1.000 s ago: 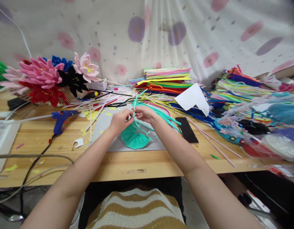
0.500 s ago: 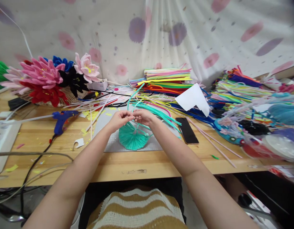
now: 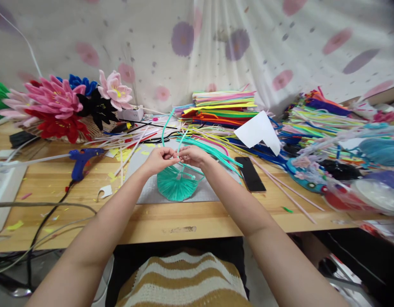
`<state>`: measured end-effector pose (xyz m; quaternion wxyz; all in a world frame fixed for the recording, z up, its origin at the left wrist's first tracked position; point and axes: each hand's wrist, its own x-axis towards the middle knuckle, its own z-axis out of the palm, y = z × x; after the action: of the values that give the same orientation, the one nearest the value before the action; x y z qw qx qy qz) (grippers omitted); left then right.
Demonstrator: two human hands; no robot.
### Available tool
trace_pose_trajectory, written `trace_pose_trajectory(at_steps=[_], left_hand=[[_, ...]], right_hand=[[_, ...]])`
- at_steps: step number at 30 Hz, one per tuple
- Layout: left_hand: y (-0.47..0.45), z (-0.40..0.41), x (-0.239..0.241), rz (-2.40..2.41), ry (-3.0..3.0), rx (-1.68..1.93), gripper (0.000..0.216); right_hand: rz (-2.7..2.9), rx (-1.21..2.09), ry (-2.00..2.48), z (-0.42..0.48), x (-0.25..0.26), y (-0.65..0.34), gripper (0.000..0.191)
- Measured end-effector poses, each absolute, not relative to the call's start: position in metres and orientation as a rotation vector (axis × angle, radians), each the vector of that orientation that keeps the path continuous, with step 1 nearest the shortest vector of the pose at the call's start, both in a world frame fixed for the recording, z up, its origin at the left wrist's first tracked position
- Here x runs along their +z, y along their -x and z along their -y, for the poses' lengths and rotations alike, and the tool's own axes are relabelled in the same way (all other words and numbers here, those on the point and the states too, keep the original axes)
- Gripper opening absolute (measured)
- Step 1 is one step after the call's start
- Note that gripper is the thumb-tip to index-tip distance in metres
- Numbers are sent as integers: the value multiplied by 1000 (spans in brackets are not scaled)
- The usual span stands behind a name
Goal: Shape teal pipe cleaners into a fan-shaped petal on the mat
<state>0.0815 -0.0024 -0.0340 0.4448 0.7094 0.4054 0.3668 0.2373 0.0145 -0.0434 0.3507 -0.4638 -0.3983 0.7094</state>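
Observation:
My left hand point(image 3: 162, 159) and my right hand point(image 3: 192, 156) meet fingertip to fingertip above a grey mat point(image 3: 145, 188). Between them they pinch a teal pipe cleaner point(image 3: 165, 128), whose long end curves up past my left hand; a paler end rises by my right fingers. Just below the hands lies a round, fan-like teal bundle point(image 3: 176, 186) with fine radiating strands. My fingers partly hide its upper edge. Loose teal pipe cleaners point(image 3: 216, 152) lie fanned out on the mat, right behind my right hand.
A blue glue gun point(image 3: 81, 163) lies left with its cable. Fuzzy flowers point(image 3: 58, 100) stand at the back left. Stacked pipe cleaners point(image 3: 224, 104) and a cut white card point(image 3: 259, 133) are at the back. A phone point(image 3: 252, 175) lies right of the mat, near a decorated blue headpiece point(image 3: 307, 177).
The teal pipe cleaner's upper end has swung left, and a paler end now stands up between the hands. Both hands stay in nearly the same spot.

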Motion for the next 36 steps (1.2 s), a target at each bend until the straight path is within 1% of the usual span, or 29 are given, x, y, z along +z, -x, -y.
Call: trace_pose_trajectory(at_steps=[5, 9, 12, 18, 22, 26, 30, 36], left_hand=[[-83, 3, -36, -998, -1926, 873, 21], [-84, 4, -38, -958, -1997, 841, 16], [-85, 5, -38, -961, -2052, 847, 13], [-83, 1, -41, -992, -2191, 810, 8], [-80, -6, -46, -934, -2250, 777, 11], [-79, -9, -45, -806, -2299, 626, 9], [-80, -9, -39, -814, -2412, 407, 10], [-83, -6, -35, -922, -2591, 316, 10]], right_hand=[[1102, 1817, 1229, -15, -45, -235, 16], [1150, 1881, 1193, -17, -47, -230, 13], [1161, 1921, 1199, -18, -47, -226, 16], [1157, 1897, 1200, -19, -45, -225, 16], [1193, 1958, 1134, -20, -48, -229, 15], [1248, 2016, 1157, -21, -53, -233, 16], [1287, 2008, 1200, -25, -59, -234, 21], [1317, 2024, 1166, -33, -67, -235, 30]])
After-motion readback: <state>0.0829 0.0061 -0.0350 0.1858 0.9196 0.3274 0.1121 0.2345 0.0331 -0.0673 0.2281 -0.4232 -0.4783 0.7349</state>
